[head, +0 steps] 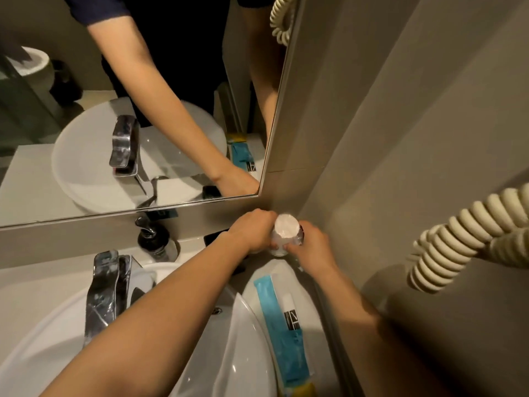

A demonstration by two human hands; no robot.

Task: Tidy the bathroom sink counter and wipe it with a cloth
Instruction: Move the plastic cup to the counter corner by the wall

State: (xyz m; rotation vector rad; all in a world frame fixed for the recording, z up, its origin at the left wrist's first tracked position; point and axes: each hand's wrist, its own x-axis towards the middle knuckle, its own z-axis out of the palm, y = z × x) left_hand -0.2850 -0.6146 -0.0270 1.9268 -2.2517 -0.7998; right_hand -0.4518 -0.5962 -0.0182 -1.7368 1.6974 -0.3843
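Observation:
Both hands meet at the back right corner of the counter [34,287], around a clear glass [284,233] wrapped in plastic with a white cover on top. My left hand [252,230] grips its left side. From the right, my right hand [310,247] holds it with fingers pinching near its base. The glass stands upright, close to the corner where the mirror meets the side wall. No cloth is in view.
A white basin [237,348] with a chrome tap [106,293] fills the lower left. A blue toiletry packet [282,322] lies on the counter right of the basin. A dark soap pump [153,239] and a black object [213,237] stand by the mirror. A coiled cream cord [469,233] hangs at right.

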